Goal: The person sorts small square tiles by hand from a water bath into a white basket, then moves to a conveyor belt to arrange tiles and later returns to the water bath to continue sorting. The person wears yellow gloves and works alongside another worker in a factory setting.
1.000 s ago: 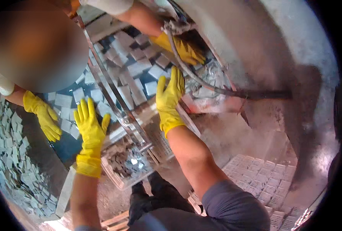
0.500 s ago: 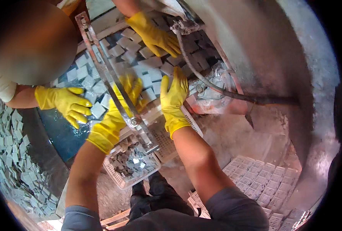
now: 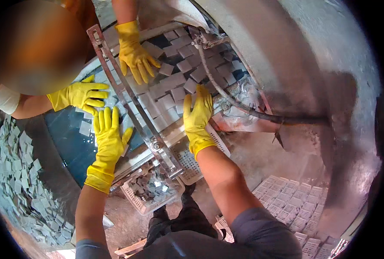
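Note:
Small square grey tiles (image 3: 173,80) lie spread over a wet dark surface (image 3: 66,134) at the upper middle. My left hand (image 3: 107,136), in a yellow rubber glove, lies flat with fingers stretched over the tiles left of a metal bar (image 3: 135,105). Part of a tile shows beside its thumb. My right hand (image 3: 198,111), gloved alike, rests open at the near edge of the surface, its fingertips by the tiles and apparently nothing held. Across from me a co-worker's two yellow-gloved hands (image 3: 84,96) are spread over the tiles, one close to my left fingertips.
A big heap of tiles (image 3: 21,172) fills the left side. Below the surface stand a basket of tile pieces (image 3: 133,199) and a perforated white basket (image 3: 187,162). A hose (image 3: 213,73) crosses at the right. White plastic crates (image 3: 291,200) stand at lower right.
My left hand has moved left, out from under the bar. My right hand has barely moved. The co-worker's far hand has shifted left, and the other hand up; tiles between have shifted.

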Demonstrator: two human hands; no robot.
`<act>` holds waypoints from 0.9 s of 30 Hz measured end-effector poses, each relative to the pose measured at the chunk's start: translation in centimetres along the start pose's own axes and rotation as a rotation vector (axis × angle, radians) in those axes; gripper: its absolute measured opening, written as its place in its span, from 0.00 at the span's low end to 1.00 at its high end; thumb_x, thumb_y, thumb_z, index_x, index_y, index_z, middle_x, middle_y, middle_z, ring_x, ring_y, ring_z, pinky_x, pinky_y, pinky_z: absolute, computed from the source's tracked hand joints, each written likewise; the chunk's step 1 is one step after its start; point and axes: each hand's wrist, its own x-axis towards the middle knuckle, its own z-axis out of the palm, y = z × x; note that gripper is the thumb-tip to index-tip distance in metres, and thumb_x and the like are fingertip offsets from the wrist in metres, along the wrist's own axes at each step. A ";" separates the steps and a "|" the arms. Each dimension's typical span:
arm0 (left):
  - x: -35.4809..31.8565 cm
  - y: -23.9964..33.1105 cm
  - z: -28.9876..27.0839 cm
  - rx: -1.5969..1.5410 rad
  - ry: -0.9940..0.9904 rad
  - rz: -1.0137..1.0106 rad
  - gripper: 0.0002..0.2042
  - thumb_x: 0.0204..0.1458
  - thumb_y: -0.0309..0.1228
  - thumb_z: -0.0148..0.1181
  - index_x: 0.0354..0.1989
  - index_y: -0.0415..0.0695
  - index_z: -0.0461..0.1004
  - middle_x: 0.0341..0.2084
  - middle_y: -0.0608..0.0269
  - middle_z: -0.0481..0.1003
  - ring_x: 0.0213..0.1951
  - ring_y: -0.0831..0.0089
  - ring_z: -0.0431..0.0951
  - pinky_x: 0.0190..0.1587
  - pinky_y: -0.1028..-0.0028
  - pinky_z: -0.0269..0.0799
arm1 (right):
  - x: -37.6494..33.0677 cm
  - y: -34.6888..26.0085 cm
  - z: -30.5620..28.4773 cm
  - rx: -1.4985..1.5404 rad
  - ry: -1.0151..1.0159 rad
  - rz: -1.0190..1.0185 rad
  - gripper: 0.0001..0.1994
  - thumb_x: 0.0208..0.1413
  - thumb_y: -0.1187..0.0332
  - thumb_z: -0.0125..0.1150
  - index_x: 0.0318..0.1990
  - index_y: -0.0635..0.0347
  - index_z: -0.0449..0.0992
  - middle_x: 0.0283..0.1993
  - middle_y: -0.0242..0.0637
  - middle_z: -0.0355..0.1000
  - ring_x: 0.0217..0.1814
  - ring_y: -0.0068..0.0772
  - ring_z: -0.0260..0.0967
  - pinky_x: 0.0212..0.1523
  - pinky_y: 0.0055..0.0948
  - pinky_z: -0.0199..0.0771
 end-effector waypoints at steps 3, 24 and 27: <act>1.4 2.0 3.2 0.101 0.072 -0.015 0.45 0.53 0.53 0.71 0.72 0.32 0.65 0.71 0.26 0.61 0.74 0.26 0.56 0.77 0.33 0.42 | 0.4 -0.6 -0.1 -0.031 -0.025 0.000 0.24 0.68 0.60 0.63 0.65 0.67 0.75 0.64 0.55 0.77 0.67 0.63 0.72 0.70 0.53 0.68; -5.1 5.1 1.7 0.038 0.098 -0.340 0.44 0.62 0.53 0.64 0.78 0.36 0.58 0.76 0.25 0.54 0.75 0.28 0.55 0.79 0.40 0.43 | 0.4 0.1 0.0 -0.067 -0.113 0.000 0.32 0.65 0.52 0.67 0.70 0.64 0.74 0.71 0.57 0.72 0.74 0.62 0.67 0.77 0.57 0.60; -5.1 5.4 1.5 0.018 0.080 -0.370 0.42 0.61 0.51 0.66 0.76 0.35 0.62 0.75 0.27 0.58 0.74 0.29 0.57 0.79 0.40 0.45 | 0.2 1.4 -0.9 0.077 -0.148 -0.047 0.33 0.64 0.54 0.69 0.71 0.64 0.72 0.73 0.60 0.69 0.75 0.66 0.65 0.77 0.58 0.60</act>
